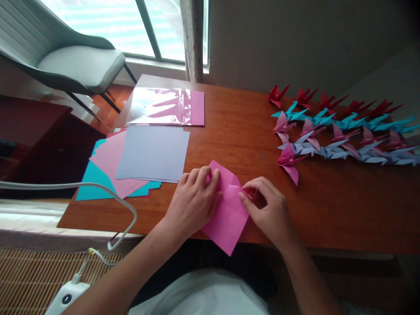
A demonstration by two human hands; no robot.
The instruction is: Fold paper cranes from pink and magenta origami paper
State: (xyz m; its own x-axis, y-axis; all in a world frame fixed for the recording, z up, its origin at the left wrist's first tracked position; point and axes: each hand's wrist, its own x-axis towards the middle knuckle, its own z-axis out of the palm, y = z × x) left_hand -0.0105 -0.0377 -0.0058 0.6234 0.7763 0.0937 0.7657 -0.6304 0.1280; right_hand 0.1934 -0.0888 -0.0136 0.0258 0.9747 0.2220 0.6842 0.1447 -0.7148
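A pink sheet of paper (227,214), partly folded, lies at the near edge of the wooden table (328,205) and hangs a little over it. My left hand (193,201) rests on the sheet's left side with fingers curled down onto it. My right hand (267,208) pinches a folded flap of the same sheet at its right side, thumb and forefinger pressed together on the paper.
A stack of loose sheets, grey-lilac (152,153) over pink and teal, lies left of my hands. A shiny plastic packet (166,106) of paper sits behind it. Rows of folded paper cranes (337,131) in red, teal, pink and lilac fill the right. A white cable (108,192) crosses the left edge; a chair (78,61) stands beyond.
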